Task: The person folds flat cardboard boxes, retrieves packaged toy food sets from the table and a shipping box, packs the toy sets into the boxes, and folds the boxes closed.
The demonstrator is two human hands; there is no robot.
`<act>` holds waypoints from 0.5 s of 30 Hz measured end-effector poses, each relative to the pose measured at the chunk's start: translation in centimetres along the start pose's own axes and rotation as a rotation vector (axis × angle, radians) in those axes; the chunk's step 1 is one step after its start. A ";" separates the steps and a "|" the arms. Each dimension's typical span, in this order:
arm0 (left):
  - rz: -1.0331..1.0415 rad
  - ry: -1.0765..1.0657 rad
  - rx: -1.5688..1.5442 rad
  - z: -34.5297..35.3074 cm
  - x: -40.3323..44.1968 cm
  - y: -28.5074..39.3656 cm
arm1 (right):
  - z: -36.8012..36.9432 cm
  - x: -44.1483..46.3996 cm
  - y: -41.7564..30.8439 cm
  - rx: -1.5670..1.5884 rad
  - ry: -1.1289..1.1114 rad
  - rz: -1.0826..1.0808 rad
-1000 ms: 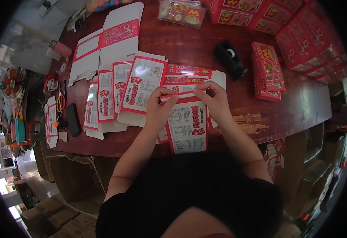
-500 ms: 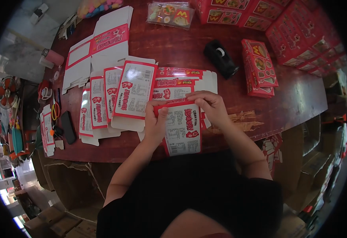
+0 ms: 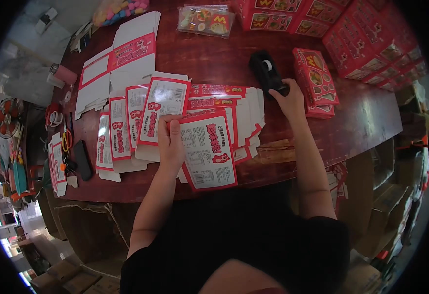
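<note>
My left hand point(image 3: 171, 139) grips a red-and-white printed carton point(image 3: 209, 154) by its upper left edge, thumb on top. The carton's panel of small text and a red cartoon figure faces up, near my body. At the near end of a black tape dispenser point(image 3: 265, 71), my right hand point(image 3: 289, 100) has its thumb and fingers closed about the cutter end. Whether a strip of tape is between the fingertips is too small to tell. Beyond the held carton lie flat, unfolded cartons point(image 3: 246, 105), and a fanned row of similar cartons point(image 3: 163, 105) lies to the left.
Filled red boxes point(image 3: 316, 81) lie right of the dispenser, with more stacked boxes point(image 3: 366, 41) behind. White-backed cartons point(image 3: 133, 63), scissors point(image 3: 67, 139) and a dark phone-like object point(image 3: 82, 160) are on the left. A clear packet point(image 3: 205, 20) lies at the back.
My right hand has left the carton and moved right and away from me to the tape dispenser. My left hand still holds the carton, now shifted left and tilted.
</note>
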State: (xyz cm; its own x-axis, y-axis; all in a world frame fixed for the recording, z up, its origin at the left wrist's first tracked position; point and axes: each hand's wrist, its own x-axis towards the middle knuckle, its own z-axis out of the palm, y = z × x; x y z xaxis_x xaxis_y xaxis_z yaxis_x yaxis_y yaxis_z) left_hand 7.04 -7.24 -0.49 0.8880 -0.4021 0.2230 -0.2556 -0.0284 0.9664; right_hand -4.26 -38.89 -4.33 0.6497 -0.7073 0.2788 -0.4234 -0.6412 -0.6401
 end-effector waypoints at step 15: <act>-0.028 -0.010 -0.092 -0.2 -0.5 -0.1 | 1.1 2.0 4.5 0.532 -0.020 0.000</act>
State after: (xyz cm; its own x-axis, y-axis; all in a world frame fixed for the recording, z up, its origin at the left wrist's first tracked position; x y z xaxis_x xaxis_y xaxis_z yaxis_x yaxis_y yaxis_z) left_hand 6.72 -6.85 -0.64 0.8905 -0.4111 0.1948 -0.1942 0.0437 0.9800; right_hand -4.15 -42.83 -7.40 0.6637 -0.6980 0.2689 -0.0477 -0.3983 -0.9160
